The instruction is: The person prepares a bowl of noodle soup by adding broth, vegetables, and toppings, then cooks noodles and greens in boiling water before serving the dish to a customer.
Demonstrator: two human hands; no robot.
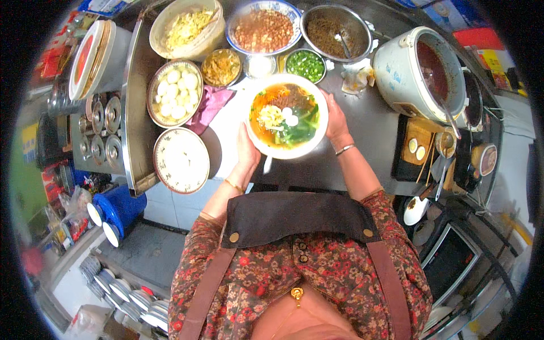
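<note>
Between both hands I hold a large white bowl (287,154) of noodle soup in reddish broth. Leafy greens, minced meat, chopped pickled vegetable and two small whitish egg-like pieces (290,117) top the soup. My left hand (248,146) grips the lower left side of the bowl. On the right side my right hand (337,117) clasps the rim and wall. The fingers under the bowl are hidden. A white handle (267,165), perhaps of a spoon, shows just below the bowl.
Beyond it are bowls of peeled eggs (175,94), peanuts (263,30), chopped scallions (304,65) and dark mince (335,36). A patterned bowl (181,160) stands left, near a pink cloth (211,106). At right are a large pot (395,76) of red sauce and a cutting board (414,146) with a halved egg.
</note>
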